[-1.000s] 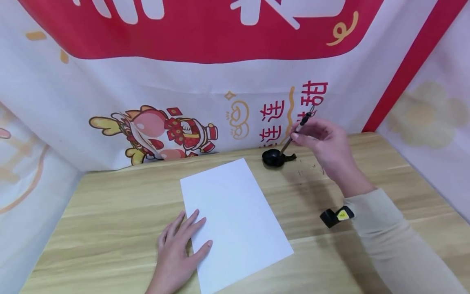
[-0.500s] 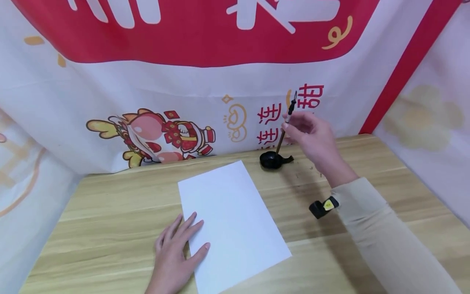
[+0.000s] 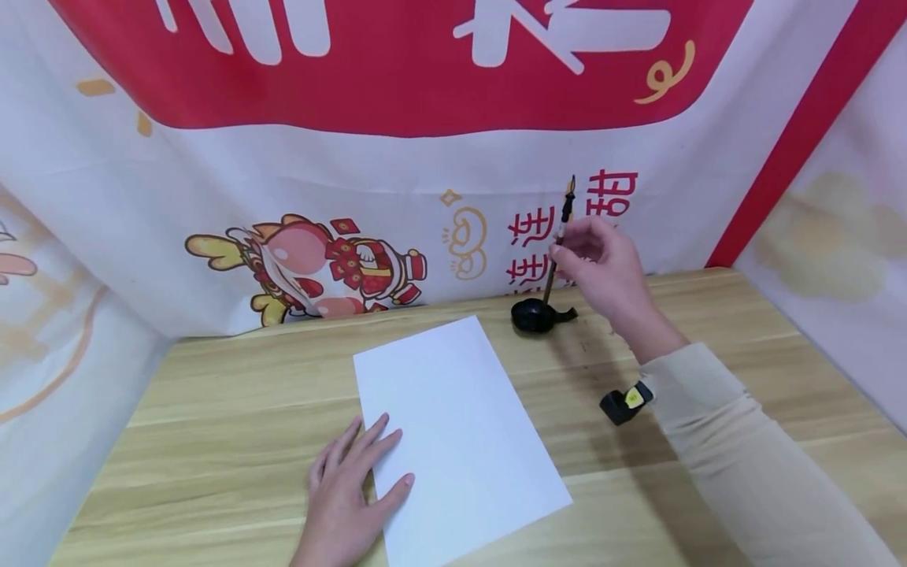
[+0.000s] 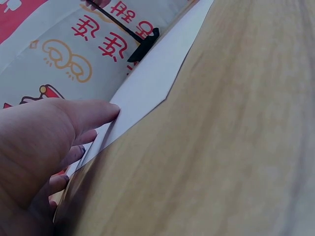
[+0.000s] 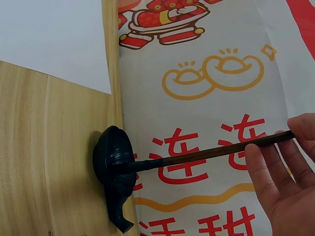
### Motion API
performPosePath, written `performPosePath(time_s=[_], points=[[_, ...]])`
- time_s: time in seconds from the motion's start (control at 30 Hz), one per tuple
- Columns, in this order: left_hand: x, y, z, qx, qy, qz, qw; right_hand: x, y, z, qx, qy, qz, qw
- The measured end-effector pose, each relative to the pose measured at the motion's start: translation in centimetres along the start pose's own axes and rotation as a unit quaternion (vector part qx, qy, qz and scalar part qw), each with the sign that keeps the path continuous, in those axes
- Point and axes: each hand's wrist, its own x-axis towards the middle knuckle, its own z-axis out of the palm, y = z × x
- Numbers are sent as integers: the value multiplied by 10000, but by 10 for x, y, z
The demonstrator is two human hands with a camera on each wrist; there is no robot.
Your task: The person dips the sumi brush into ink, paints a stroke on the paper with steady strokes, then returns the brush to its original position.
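My right hand [image 3: 602, 264] pinches the upper shaft of a writing brush [image 5: 211, 152] between thumb and fingers. The brush stands nearly upright, leaning slightly right in the head view, its lower end in a small black ink dish [image 5: 114, 152] with a curved stem. Its bristle tip is hidden inside the dish. A blank white sheet of paper [image 3: 460, 433] lies on the table, left of the dish. On the sheet's left edge rests my left hand [image 3: 350, 488], its fingers spread and fairly straight; the left wrist view shows the thumb [image 4: 96, 113] on the paper.
The wooden table [image 3: 212, 425] ends at a printed cloth backdrop [image 3: 397, 169] with red characters and a cartoon figure. Cloth also hangs at both sides. Small dark marks show on the table right of the dish. A black strap piece [image 3: 623, 403] sticks out from my right sleeve.
My right hand has shifted slightly left, and the brush has gone from a clear rightward lean to nearly upright, its lower end still in the dish. The left hand stays on the paper.
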Motion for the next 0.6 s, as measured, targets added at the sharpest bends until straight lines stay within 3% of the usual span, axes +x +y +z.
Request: performPosePath(time_s=[0.6], points=[[1,1,-1,105,-127,-36,9999,2,9,6,-29,209,-34,9998]])
